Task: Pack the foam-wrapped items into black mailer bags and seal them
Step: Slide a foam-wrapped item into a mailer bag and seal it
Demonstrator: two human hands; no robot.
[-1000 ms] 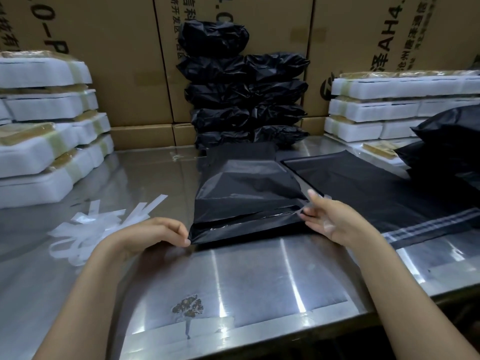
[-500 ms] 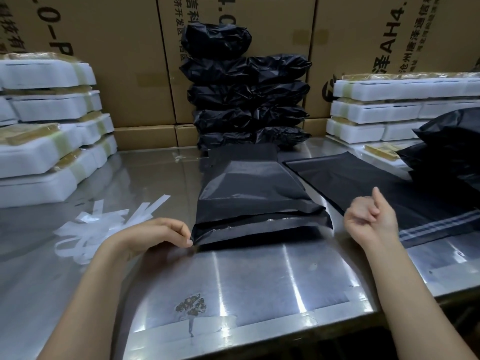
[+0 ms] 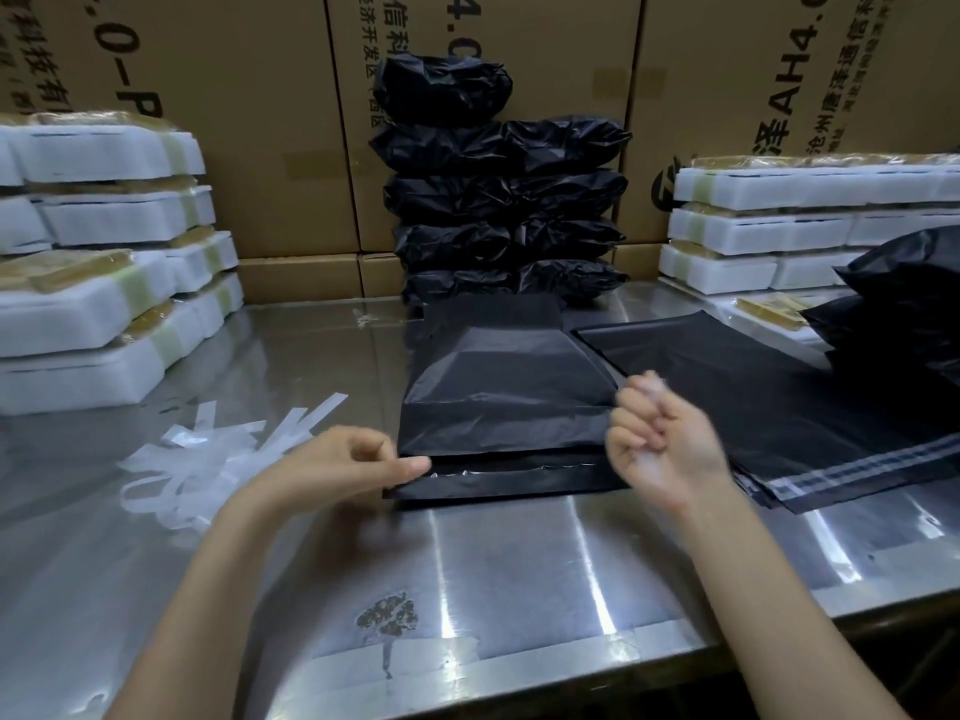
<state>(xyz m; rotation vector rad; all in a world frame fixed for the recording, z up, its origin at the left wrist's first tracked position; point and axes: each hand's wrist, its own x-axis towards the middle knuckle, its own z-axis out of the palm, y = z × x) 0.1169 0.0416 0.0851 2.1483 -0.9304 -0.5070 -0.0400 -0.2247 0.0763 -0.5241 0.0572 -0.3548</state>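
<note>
A filled black mailer bag [image 3: 506, 402] lies in the middle of the steel table [image 3: 519, 563]. Its open flap [image 3: 519, 480] points toward me and shows a glossy adhesive line. My left hand [image 3: 353, 462] pinches the flap's left corner, thumb stretched along its edge. My right hand [image 3: 660, 439] hovers at the bag's right edge with its fingers curled into a loose fist. It is blurred and I see nothing clearly in it. Foam-wrapped items are stacked at the left [image 3: 104, 283] and at the right [image 3: 779, 226].
Sealed black bags [image 3: 504, 200] are piled against the cardboard boxes [image 3: 234, 122] at the back. Flat empty mailers [image 3: 779, 407] lie to the right, with a stuffed black bag [image 3: 904, 283] beyond them. Several peeled white strips [image 3: 208, 449] are scattered on the left.
My right hand let go of the flap's right end, swung out to the right, and has come back to the bag's right edge as a fist. My left hand stays at the left corner.
</note>
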